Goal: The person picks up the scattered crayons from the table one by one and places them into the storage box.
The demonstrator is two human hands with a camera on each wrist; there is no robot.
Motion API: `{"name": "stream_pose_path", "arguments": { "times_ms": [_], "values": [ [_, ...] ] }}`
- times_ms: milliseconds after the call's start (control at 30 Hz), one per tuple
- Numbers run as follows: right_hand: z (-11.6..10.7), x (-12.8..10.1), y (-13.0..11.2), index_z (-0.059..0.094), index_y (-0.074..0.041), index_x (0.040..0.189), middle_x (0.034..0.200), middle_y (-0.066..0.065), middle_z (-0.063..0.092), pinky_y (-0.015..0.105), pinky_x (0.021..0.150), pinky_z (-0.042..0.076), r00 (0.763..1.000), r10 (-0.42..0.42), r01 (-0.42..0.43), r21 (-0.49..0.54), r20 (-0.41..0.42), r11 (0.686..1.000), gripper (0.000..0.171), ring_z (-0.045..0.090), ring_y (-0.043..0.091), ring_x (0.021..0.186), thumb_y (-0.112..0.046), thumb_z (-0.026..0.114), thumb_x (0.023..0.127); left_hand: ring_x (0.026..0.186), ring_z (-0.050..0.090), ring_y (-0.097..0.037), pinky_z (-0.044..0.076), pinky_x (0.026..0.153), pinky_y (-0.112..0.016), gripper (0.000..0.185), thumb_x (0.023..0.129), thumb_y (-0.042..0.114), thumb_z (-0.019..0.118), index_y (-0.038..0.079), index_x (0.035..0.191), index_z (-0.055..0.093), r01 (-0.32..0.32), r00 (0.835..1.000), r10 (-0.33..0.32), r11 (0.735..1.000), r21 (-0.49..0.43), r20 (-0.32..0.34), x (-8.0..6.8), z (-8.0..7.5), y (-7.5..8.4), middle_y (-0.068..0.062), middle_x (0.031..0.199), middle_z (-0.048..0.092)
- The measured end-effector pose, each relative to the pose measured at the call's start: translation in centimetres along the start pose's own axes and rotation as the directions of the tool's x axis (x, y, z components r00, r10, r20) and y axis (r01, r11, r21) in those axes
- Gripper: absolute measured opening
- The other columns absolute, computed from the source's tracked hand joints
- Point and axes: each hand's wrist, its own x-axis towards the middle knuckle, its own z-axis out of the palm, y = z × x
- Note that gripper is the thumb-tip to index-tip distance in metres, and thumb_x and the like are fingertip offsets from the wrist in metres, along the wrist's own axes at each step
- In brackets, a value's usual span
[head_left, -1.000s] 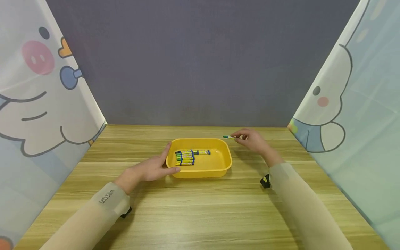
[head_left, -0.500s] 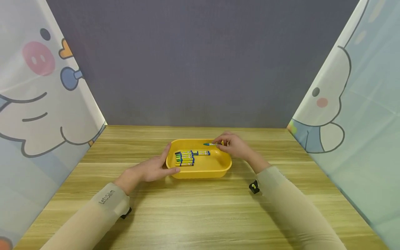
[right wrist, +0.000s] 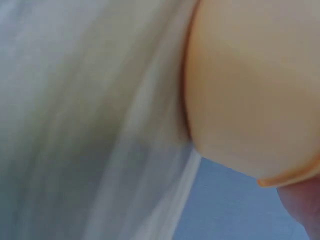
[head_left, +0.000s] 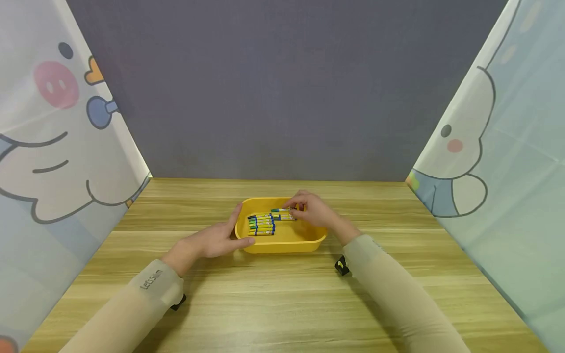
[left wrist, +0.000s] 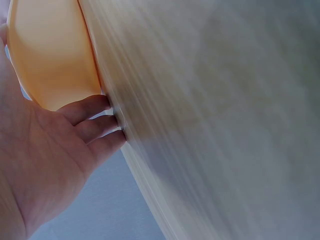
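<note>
A yellow plastic tray (head_left: 289, 246) stands on the wooden table. Inside it, at the left end, several crayons (head_left: 262, 225) in yellow-and-blue wrappers lie side by side. Another crayon (head_left: 284, 217) lies to the right of their back end. My right hand (head_left: 311, 210) reaches over the tray's back right part and pinches a green-tipped crayon (head_left: 275, 210) by its right end, just behind that one. My left hand (head_left: 216, 239) rests against the tray's left end, its thumb along the front rim. The left wrist view shows its fingers (left wrist: 95, 125) extended, their tips at the table.
The wooden table (head_left: 265, 299) reaches back to a dark grey panel (head_left: 282, 93). Cartoon-printed sheets (head_left: 507, 162) hang at both sides. A small black wrist device (head_left: 342, 265) sits under the right cuff.
My right hand has carried the green-tipped crayon left, from beyond the tray's right back corner to inside the tray, beside the single crayon. The left hand and tray have stayed put.
</note>
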Motion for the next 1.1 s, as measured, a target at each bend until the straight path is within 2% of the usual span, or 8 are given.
{"name": "stream_pose_path", "arguments": {
  "times_ms": [167,467,600,700,867,1100],
  "values": [
    [0.4,0.0,-0.1,0.082,-0.014,0.127,0.110,0.003,0.066,0.029,0.077,0.048,0.999,0.037,-0.035,-0.067,0.027,0.997,0.023,0.055,0.015,0.087,-0.013,0.072,0.106,0.143,0.059,-0.044,0.044,0.122,-0.062,0.124,0.101,0.081,0.054,0.017,0.174,-0.023,-0.004,1.000,0.004,1.000,-0.008,0.002,0.0,0.0,0.0,-0.037,0.163,0.048],
    [0.8,0.4,-0.1,0.083,-0.019,0.116,0.112,0.000,0.069,0.037,0.088,0.055,0.998,0.029,-0.013,-0.229,0.063,0.973,0.023,0.062,0.019,0.095,-0.012,0.070,0.098,0.142,0.060,-0.043,0.044,0.122,-0.062,0.123,0.102,0.080,0.054,0.018,0.174,-0.024,-0.002,1.000,0.002,1.000,0.003,-0.008,0.1,0.1,-0.4,-0.036,0.163,0.049],
    [1.0,0.5,0.0,0.083,-0.022,0.116,0.114,-0.002,0.070,0.040,0.096,0.057,0.994,0.040,-0.007,-0.312,0.099,0.950,0.021,0.068,0.022,0.105,-0.013,0.070,0.102,0.142,0.060,-0.044,0.044,0.122,-0.062,0.123,0.101,0.081,0.054,0.019,0.174,-0.024,0.001,1.000,-0.001,1.000,-0.002,-0.007,0.1,0.2,-0.3,-0.037,0.162,0.050],
    [1.2,0.6,0.0,0.083,-0.024,0.117,0.114,-0.002,0.072,0.040,0.097,0.058,0.992,0.044,0.003,-0.361,0.121,0.932,0.019,0.069,0.018,0.105,-0.014,0.072,0.105,0.142,0.061,-0.043,0.045,0.122,-0.061,0.123,0.101,0.081,0.054,0.019,0.174,-0.023,0.003,1.000,-0.003,1.000,0.005,-0.011,0.2,0.2,-0.4,-0.036,0.161,0.051],
    [1.5,0.6,0.0,0.083,-0.026,0.118,0.113,-0.003,0.073,0.039,0.094,0.058,0.991,0.050,0.004,-0.396,0.127,0.918,0.019,0.066,0.014,0.098,-0.015,0.075,0.105,0.140,0.062,-0.042,0.045,0.122,-0.062,0.123,0.102,0.081,0.053,0.018,0.174,-0.024,-0.003,1.000,0.003,1.000,0.010,-0.009,0.3,0.2,-0.4,-0.036,0.161,0.051],
    [1.6,0.4,0.0,0.084,-0.027,0.120,0.113,-0.004,0.073,0.039,0.094,0.059,0.990,0.059,-0.003,-0.407,0.126,0.913,0.022,0.066,0.013,0.098,-0.013,0.073,0.106,0.140,0.062,-0.042,0.046,0.121,-0.061,0.124,0.101,0.082,0.053,0.017,0.174,-0.023,0.004,1.000,-0.004,1.000,0.012,-0.002,0.4,0.3,-0.4,-0.035,0.160,0.052]
  ]
}}
